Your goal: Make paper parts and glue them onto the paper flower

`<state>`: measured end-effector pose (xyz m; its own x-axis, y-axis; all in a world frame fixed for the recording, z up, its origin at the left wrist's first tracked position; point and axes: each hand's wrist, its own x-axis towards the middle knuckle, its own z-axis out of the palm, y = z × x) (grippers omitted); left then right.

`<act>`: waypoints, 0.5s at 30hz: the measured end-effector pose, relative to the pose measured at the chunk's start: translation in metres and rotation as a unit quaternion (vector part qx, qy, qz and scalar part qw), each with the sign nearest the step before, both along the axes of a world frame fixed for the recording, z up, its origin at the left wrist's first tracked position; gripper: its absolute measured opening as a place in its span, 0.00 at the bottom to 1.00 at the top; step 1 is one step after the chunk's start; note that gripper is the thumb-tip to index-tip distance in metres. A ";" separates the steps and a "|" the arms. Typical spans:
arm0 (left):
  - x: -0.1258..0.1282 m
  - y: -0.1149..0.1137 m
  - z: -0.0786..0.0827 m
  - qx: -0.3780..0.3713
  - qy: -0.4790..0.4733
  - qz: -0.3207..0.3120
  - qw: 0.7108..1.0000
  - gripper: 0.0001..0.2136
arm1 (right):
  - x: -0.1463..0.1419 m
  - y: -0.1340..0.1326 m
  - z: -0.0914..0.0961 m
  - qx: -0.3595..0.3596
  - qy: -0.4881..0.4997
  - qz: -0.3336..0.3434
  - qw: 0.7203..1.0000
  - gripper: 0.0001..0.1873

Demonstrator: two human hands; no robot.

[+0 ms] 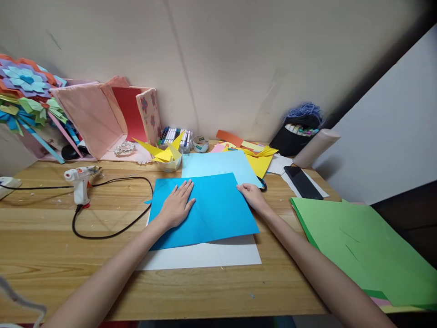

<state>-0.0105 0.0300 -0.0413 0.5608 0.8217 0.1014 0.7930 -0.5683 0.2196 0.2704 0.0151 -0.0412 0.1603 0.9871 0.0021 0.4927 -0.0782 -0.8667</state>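
A sheet of bright blue paper [211, 209] lies in front of me, slightly askew over a white sheet [208, 258]. Flat on its left half rests my left hand [179, 202], fingers stretched out, holding nothing. At the upper right edge of the blue paper, my right hand [251, 195] is closed in a pinch on the sheet. Beyond it, a light blue sheet [218, 163] lies partly under the blue one. Just past my right hand shows a dark curved handle [262, 183], mostly hidden by paper.
On the left stands a white glue gun [81, 184] with its black cable looped on the table [48, 255]. Yellow folded paper [167, 152] sits in a clear bowl. To the right are a black phone [303, 182] and green sheets [362, 246] overhanging the edge.
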 end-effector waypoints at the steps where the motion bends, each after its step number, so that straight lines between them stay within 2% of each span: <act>1: 0.000 0.000 0.000 -0.001 0.002 0.001 1.000 0.27 | 0.000 -0.001 0.000 -0.003 0.000 0.000 1.000 0.23; 6: 0.002 -0.002 0.002 -0.004 0.010 0.005 1.000 0.27 | -0.004 -0.011 0.003 -0.019 0.012 -0.005 1.000 0.22; 10: 0.001 -0.003 0.002 0.000 0.003 0.004 1.000 0.27 | -0.007 -0.020 0.006 -0.051 0.048 -0.010 0.997 0.21; 15: 0.001 -0.002 0.002 -0.003 -0.003 0.003 1.000 0.26 | -0.006 -0.027 0.008 -0.057 0.098 -0.007 0.994 0.23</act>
